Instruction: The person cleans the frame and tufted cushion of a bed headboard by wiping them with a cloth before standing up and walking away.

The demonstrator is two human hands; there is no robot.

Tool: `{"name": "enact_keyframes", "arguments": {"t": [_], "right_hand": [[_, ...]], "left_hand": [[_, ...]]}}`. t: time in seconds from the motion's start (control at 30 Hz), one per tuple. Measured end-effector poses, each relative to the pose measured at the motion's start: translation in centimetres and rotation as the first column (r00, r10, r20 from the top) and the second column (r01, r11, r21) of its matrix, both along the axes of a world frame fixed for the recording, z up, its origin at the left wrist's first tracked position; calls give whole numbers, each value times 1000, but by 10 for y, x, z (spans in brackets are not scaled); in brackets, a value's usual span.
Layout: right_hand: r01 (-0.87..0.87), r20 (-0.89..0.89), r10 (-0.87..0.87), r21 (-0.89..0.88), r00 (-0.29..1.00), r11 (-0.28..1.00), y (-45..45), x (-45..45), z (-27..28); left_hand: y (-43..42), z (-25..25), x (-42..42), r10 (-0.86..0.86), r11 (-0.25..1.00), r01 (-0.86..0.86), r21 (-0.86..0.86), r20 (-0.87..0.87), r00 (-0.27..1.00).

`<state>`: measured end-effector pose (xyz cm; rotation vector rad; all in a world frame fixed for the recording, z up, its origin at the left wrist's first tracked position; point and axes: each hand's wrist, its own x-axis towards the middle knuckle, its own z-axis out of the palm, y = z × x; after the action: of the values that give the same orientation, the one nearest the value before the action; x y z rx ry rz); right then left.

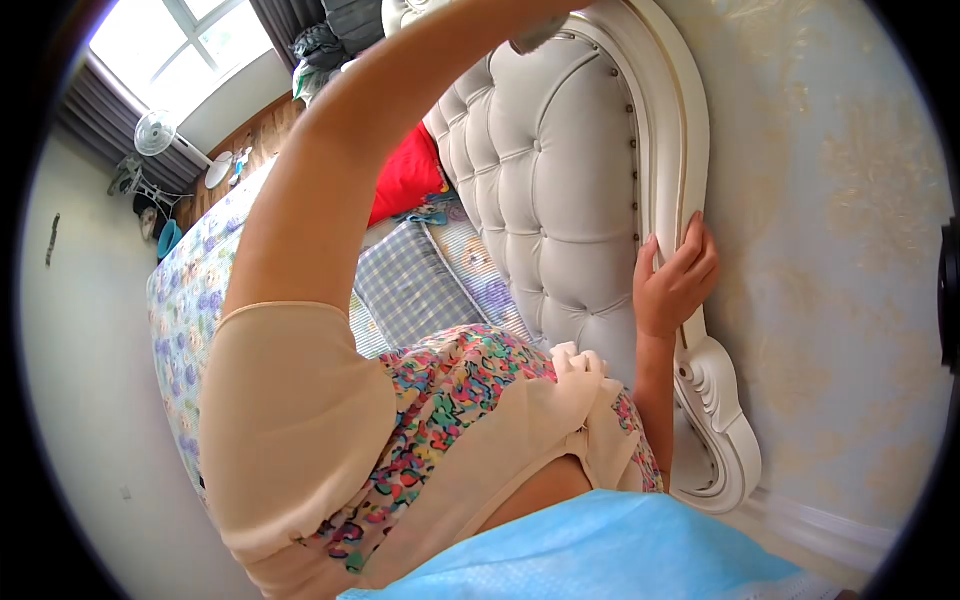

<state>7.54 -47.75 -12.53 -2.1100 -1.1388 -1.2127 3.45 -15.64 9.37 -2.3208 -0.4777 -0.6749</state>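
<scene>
A tufted headboard (540,150) in cream-grey upholstery, with a white carved frame (672,130) and a row of dark studs, runs along the wall. My right hand (678,282) grips the side of this frame, the thumb toward the padding and the fingers over the outer edge. My left arm (310,180) stretches up and across the view to the top edge, over the headboard. The left hand itself lies beyond the frame. Just under that forearm a small greyish-white object (538,36) shows in part against the padding; its kind cannot be made out.
Beside the headboard lies a bed with a floral sheet (195,290), a checked pillow (415,280) and a red cushion (408,178). A patterned wall (830,250) stands close on the right. A white fan (156,132) and a window (185,50) are farther off.
</scene>
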Motion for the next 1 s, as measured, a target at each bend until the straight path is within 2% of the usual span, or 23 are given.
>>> {"name": "enact_keyframes", "arguments": {"t": [0.03, 0.1, 0.13, 0.23, 0.3, 0.37, 0.4, 0.47, 0.5, 0.57, 0.6, 0.67, 0.7, 0.73, 0.77, 0.83, 0.87, 0.93, 1.0], "right_hand": [[0, 1, 0, 3, 1000, 1000, 0, 0, -2], [-5, 4, 5, 5, 1000, 1000, 0, 2, -3], [9, 3, -9, 1, 1000, 1000, 0, 2, -4], [12, 4, -12, -6, 1000, 1000, 0, 1, -4], [1, 14, -1, -17, 1000, 1000, -2, -1, -1], [3, 16, -3, -12, 1000, 1000, -1, -1, 0], [-4, 27, 4, -13, 1000, 1000, -1, -2, 0], [15, 14, -15, -24, 1000, 1000, 0, -3, 0], [5, 27, -4, -30, 1000, 1000, -2, -3, -2], [90, 54, -87, -49, 995, 995, 3, -3, -3], [88, 63, -84, -58, 994, 994, 5, -5, -3], [119, 95, -112, -73, 989, 990, 5, -6, -1], [116, 103, -107, -82, 989, 990, 5, -5, -1], [111, 110, -103, -77, 989, 991, 5, -7, 1], [105, 114, -97, -71, 989, 992, 5, -7, 2], [94, 119, -85, -75, 989, 993, 6, -8, 3], [92, 117, -84, -69, 990, 993, 6, -8, 3], [108, 113, -97, -94, 989, 990, 4, -9, 3], [116, 120, -103, -109, 987, 987, 4, -13, 8]], "left_hand": [[3, -13, -4, 2, 1000, -2, 2, -2, 1000], [11, -57, -8, -109, 992, 125, -18, 375, 921], [14, -74, -9, -107, 992, 122, -16, 374, 921], [22, -118, -16, -193, 936, 307, -171, 480, 856], [31, -149, -26, -162, 945, 289, -154, 548, 821], [55, -170, -42, -159, 836, 362, -413, 450, 879], [71, -175, -49, -153, 838, 361, -410, 459, 875], [100, -182, -60, -6, 702, 349, -621, 485, 875], [99, -173, -63, 6, 702, 349, -620, 496, 868], [100, -142, -62, 182, 732, 438, -522, 769, 613], [120, -141, -45, 227, 707, 422, -567, 747, 624], [124, -135, -37, 113, 662, 566, -492, 811, 574], [119, -132, -27, -27, 619, 679, -396, 853, 522], [119, -121, -21, -399, 636, 760, -134, 785, 473], [106, -130, -15, -295, 762, 578, -293, 637, 712], [96, -141, -16, -286, 849, 503, -164, 657, 698], [92, -147, -18, -284, 849, 503, -165, 659, 697], [77, -157, -33, -198, 785, 555, -276, 736, 647], [81, -165, -42, -201, 765, 566, -306, 723, 661]]}}
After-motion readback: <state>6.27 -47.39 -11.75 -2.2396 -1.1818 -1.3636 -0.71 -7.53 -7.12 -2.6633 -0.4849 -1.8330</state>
